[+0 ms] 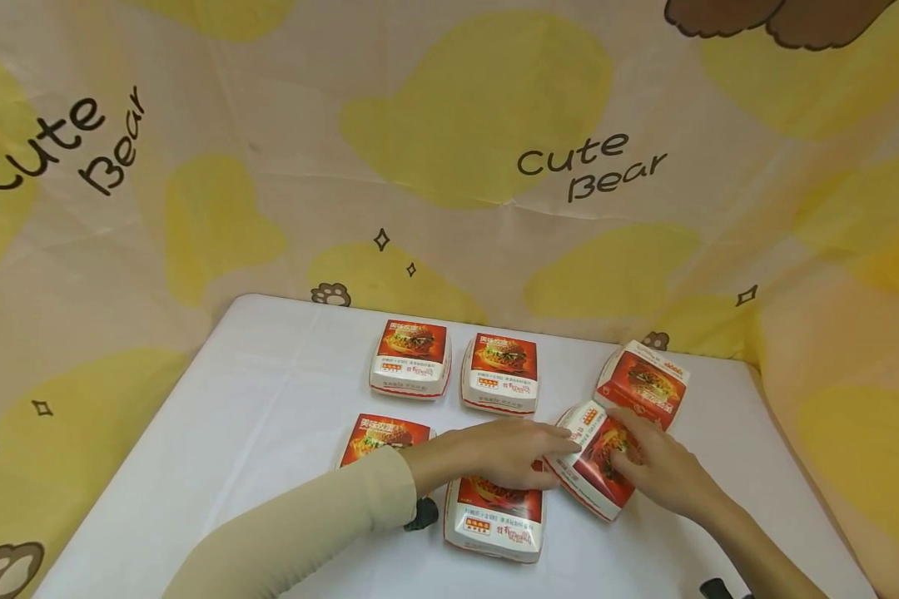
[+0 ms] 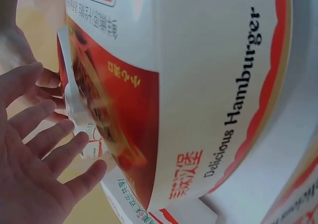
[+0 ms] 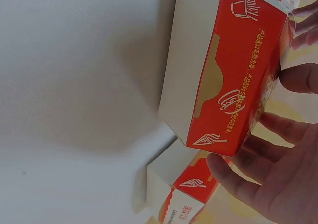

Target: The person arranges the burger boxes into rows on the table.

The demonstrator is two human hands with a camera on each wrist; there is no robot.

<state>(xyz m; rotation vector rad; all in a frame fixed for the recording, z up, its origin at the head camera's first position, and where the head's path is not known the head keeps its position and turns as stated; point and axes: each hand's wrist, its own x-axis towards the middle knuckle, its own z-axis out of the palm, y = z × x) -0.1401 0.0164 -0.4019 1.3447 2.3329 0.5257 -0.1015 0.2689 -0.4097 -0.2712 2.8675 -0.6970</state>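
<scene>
A red-and-white hamburger box [image 1: 588, 474] sits turned at an angle on the right, its corner overlapping another hamburger box [image 1: 670, 353] behind it. My right hand [image 1: 663, 470] holds the angled box, thumb on the lid and fingers around the far edge; in the right wrist view its fingertips meet the red side [image 3: 223, 80]. My left hand [image 1: 505, 453] reaches in from the left with extended fingers near the same box's left edge; contact is unclear. Beneath that hand lies a front hamburger box [image 1: 493, 528], which fills much of the left wrist view.
Two hamburger boxes [image 1: 410, 366] [image 1: 499, 378] stand side by side toward the back of the white table [image 1: 285, 366]. One more box [image 1: 374, 434] is partly covered by the left arm. A patterned cloth [image 1: 449, 166] hangs behind the table.
</scene>
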